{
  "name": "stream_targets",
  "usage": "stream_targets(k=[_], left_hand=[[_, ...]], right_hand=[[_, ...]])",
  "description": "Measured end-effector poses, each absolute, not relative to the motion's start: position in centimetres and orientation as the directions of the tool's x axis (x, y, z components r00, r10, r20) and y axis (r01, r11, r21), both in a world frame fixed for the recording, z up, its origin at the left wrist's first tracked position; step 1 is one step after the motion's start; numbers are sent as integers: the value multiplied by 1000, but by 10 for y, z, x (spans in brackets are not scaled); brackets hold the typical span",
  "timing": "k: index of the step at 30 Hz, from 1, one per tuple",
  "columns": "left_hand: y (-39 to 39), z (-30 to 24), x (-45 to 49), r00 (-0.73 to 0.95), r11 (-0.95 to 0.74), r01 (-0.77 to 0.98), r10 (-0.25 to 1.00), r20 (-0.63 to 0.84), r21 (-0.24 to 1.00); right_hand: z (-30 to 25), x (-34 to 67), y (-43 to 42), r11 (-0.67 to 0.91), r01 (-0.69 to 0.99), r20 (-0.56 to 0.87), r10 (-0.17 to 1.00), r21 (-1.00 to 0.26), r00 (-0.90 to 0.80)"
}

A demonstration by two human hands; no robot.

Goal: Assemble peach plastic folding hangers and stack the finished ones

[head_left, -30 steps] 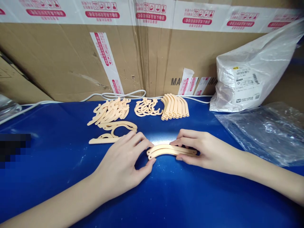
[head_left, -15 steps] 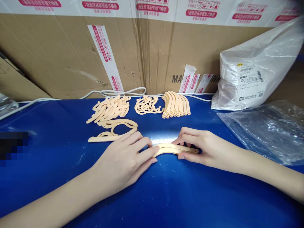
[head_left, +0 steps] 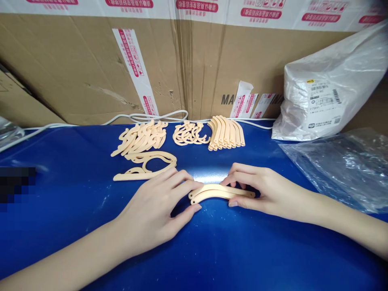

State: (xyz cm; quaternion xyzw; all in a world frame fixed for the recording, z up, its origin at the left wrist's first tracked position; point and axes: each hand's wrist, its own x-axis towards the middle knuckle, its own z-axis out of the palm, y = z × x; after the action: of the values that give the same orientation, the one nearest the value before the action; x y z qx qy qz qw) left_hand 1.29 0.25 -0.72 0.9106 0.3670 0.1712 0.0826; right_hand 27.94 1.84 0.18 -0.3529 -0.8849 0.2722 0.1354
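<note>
Strips (head_left: 218,190), two, lie on the blue table (head_left: 230,250) directly between the hands, side by side and in contact along much of their length. Long axis runs left to right; the curve bows toward the far side. Left ends, with holes visible, are slightly parted and point at the left hand (head_left: 160,202); right ends sit within the right hand (head_left: 259,188).

Right hand grips the pair, thumb on the near edge, fingers on the far edge. Left hand is curved around the left ends, forefinger at the far edge, thumb just beside the near edge; whether it grips cannot be told. Both hands are equally close, each at its own end.

Frame (head_left: 136,176) lies just beyond the left hand; hooks (head_left: 189,137) and stack (head_left: 226,131) lie farther off.
</note>
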Motion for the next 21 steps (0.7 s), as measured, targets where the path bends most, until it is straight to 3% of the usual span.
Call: stream_targets(k=[21], left_hand=[[3,2,14,639,-687,658,726,253,310]], right_hand=[[13,279,15,639,601,88,717,-479,-692]])
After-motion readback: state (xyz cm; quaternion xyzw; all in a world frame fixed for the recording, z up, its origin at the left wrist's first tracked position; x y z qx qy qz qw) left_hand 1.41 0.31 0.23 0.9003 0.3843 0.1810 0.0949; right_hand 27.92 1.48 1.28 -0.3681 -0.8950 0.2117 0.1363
